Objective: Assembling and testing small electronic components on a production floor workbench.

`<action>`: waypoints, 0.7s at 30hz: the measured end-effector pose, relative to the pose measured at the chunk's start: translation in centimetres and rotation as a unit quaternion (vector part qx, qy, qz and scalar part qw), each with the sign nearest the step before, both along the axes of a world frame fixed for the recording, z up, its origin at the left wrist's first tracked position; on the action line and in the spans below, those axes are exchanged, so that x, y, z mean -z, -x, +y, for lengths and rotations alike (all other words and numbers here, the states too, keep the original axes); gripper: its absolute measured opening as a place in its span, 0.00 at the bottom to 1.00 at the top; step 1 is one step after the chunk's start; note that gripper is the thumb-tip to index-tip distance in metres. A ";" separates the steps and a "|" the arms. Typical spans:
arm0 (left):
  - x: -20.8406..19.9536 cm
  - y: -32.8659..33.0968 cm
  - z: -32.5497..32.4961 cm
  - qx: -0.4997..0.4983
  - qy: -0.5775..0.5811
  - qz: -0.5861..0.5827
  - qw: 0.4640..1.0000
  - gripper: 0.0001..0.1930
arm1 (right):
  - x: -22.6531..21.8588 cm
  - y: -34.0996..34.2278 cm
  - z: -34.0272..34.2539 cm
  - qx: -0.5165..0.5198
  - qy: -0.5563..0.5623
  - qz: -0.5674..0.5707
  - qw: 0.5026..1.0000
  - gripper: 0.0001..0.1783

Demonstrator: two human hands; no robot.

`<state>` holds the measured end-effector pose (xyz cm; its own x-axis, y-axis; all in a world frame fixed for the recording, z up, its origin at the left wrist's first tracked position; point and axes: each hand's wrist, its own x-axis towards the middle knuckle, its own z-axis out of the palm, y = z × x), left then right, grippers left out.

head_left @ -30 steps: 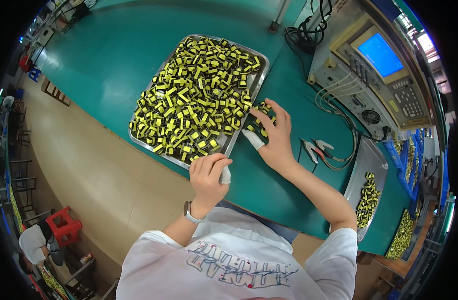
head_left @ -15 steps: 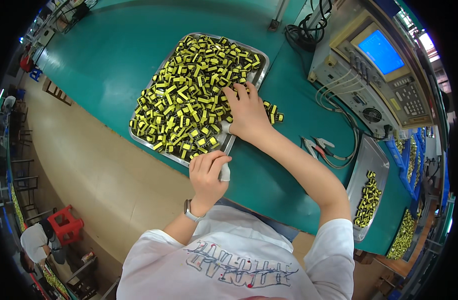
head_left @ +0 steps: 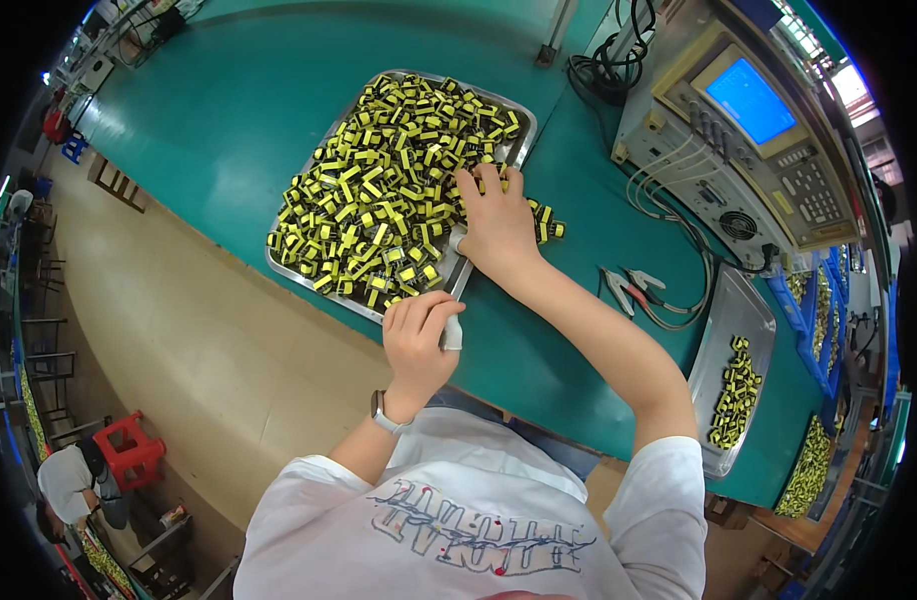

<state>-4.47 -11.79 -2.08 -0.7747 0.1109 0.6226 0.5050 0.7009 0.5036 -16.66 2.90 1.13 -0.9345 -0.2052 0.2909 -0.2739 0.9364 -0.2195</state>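
closest in, a white shirt [head_left: 469,490] filled the lower edge, and a watch [head_left: 384,412] circled the left wrist. then up came the left hand [head_left: 416,335], right at the near corner of the metal tray [head_left: 524,135], fingers curled loosely, white cover on the thumb! whether it gripped the rim, you couldn't tell.

on to the right hand [head_left: 499,225], reaching across the tray's right rim: fingers parted and bent, tips down among the yellow-and-black components [head_left: 369,190], its covered thumb by the rim. whether it had hold of one was impossible to say, the tips being hidden. and what a heap, lying jumbled across most of the tray!

just beyond that hand, a small cluster [head_left: 549,222] sat outside the tray, on the green tabletop [head_left: 199,130]. over to the right, clip leads [head_left: 629,288] lay on the green, and past them a second tray [head_left: 714,340] carried a smaller batch [head_left: 736,400]. farther up stood the test instrument [head_left: 769,130], its screen [head_left: 751,102] glowing blue, a black cable [head_left: 604,72] coiled alongside. way off left, a person [head_left: 69,485] bent beside a red stool [head_left: 129,450].
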 end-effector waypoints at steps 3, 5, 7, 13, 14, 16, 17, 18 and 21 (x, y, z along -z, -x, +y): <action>-0.2 0.0 0.1 -0.005 -0.006 -0.007 1.000 0.09 | -0.1 -0.2 0.4 0.002 0.034 -0.032 0.999 0.41; -0.2 -0.1 0.0 -0.004 -0.006 -0.008 1.000 0.09 | -0.2 -0.5 0.7 0.000 0.041 -0.016 0.999 0.38; -0.1 -0.1 0.0 -0.003 -0.007 -0.010 1.000 0.09 | 0.1 -0.8 1.1 -0.004 0.070 0.044 0.997 0.27; -0.3 -0.1 0.2 -0.002 -0.009 -0.017 1.000 0.09 | 1.0 -2.7 5.9 -0.055 0.130 0.045 0.989 0.16; -0.4 -0.2 0.2 0.002 -0.015 -0.008 1.000 0.09 | 1.3 -3.3 6.8 -0.083 0.143 0.015 0.986 0.17; -0.7 -0.6 0.1 0.005 -0.023 -0.001 1.000 0.10 | 1.3 -4.6 7.7 -0.114 0.130 0.029 0.984 0.18; -1.2 -1.1 -0.1 0.018 -0.038 0.002 0.999 0.11 | 1.2 -4.9 8.2 -0.147 0.118 0.043 0.981 0.19; -1.6 -1.6 -0.1 0.031 -0.052 0.006 0.998 0.12 | 0.8 -4.9 8.6 -0.147 0.118 0.043 0.981 0.19; -2.3 -2.8 1.5 0.109 -0.095 -0.066 0.987 0.17 | 0.0 -3.9 9.8 -0.075 0.131 0.077 0.986 0.20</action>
<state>-1.69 -10.34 0.24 -0.8214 0.1747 0.5429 0.5543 0.4684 0.6880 -12.75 12.70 1.15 -0.8404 -0.2361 0.4879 -0.4533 0.7996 -0.3939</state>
